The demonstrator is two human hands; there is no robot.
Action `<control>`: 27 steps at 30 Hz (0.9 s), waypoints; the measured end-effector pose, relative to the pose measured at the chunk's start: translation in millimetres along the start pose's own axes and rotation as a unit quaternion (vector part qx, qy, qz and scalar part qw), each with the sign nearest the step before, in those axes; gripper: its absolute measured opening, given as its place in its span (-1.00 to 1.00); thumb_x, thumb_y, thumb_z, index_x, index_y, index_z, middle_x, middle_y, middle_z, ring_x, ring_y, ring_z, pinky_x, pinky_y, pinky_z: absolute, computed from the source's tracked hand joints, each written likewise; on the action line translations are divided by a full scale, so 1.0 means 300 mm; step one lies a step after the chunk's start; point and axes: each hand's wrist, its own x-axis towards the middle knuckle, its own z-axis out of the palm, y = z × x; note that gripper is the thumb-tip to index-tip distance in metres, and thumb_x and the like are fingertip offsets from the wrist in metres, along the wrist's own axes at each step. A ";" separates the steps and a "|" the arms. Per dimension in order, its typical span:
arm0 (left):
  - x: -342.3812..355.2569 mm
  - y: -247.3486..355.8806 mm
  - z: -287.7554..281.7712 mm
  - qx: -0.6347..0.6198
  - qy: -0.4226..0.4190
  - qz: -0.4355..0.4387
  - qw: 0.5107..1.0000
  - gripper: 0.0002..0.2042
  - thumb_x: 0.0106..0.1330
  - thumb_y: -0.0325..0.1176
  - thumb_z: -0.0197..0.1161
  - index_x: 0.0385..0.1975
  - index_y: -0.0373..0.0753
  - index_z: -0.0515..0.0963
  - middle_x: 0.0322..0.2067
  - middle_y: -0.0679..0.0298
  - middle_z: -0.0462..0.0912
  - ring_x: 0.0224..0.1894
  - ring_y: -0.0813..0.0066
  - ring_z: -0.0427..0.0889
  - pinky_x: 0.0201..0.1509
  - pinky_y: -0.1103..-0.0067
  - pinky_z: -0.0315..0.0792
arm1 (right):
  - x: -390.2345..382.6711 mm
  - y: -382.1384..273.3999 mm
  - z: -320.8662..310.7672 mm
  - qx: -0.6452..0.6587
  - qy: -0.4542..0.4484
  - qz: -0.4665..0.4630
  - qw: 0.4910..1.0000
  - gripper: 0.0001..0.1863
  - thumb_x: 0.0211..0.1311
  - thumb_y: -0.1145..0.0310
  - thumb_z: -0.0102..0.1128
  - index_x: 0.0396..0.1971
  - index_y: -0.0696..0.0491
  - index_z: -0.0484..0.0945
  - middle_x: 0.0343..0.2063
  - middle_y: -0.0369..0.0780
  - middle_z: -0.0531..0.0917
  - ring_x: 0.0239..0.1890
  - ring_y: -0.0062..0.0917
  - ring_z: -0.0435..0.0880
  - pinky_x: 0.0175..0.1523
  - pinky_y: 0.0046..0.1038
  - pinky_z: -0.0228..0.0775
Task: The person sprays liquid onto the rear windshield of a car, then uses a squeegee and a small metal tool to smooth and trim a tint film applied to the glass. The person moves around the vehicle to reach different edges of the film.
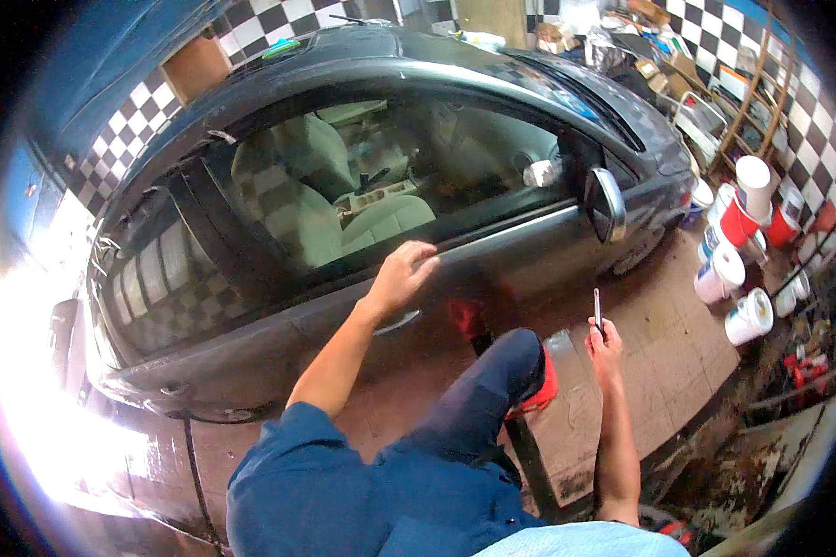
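A dark grey car stands side-on in front of me, its side window raised. My left hand is held out at the lower edge of that window, above the door handle. Its fingers are a little bent, the thumb is apart, and nothing shows in it. Whether it touches the door I cannot tell. Lower right, away from the car, my right hand grips a slim dark object with a pale edge, pointing up. Its kind is unclear edge-on.
A red bucket sits beside my bent knee. The side mirror juts from the door. Several white buckets stand at the right, near a wooden ladder against the checkered wall. A light blue cloth lies at the lower edge.
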 end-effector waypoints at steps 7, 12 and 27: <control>0.526 0.057 0.083 -0.033 0.013 0.092 0.995 -0.81 0.21 -0.35 0.25 -0.26 -0.32 0.56 -0.22 0.12 0.60 -0.11 0.31 0.57 -0.01 0.50 0.42 | 0.555 -0.327 0.140 -0.049 -0.106 -0.118 0.986 -0.75 0.30 0.49 -0.02 -0.04 0.11 0.39 -0.53 -0.37 0.46 -0.57 -0.81 0.30 -0.50 -0.73 0.17; 1.013 0.242 0.043 -0.159 -0.057 -0.015 0.986 -0.74 0.29 -0.22 0.19 -0.18 -0.28 0.54 -0.21 0.19 0.59 -0.15 0.41 0.55 -0.04 0.52 0.43 | 0.943 -0.834 0.401 -0.118 -0.176 -0.200 0.956 -0.71 0.29 0.53 -0.01 0.00 0.10 0.30 -0.42 -0.27 0.54 -0.49 -0.69 0.44 -0.39 -0.62 0.33; 1.293 0.262 -0.323 -0.104 0.008 -0.276 0.956 -0.68 0.32 -0.21 0.13 -0.11 -0.36 0.50 -0.12 0.09 0.56 -0.05 0.34 0.53 0.06 0.49 0.38 | 1.242 -1.068 0.883 -0.070 -0.301 -0.054 0.950 -0.65 0.27 0.38 0.07 0.04 0.07 0.35 -0.33 -0.07 0.62 -0.33 -0.42 0.61 -0.17 -0.44 0.42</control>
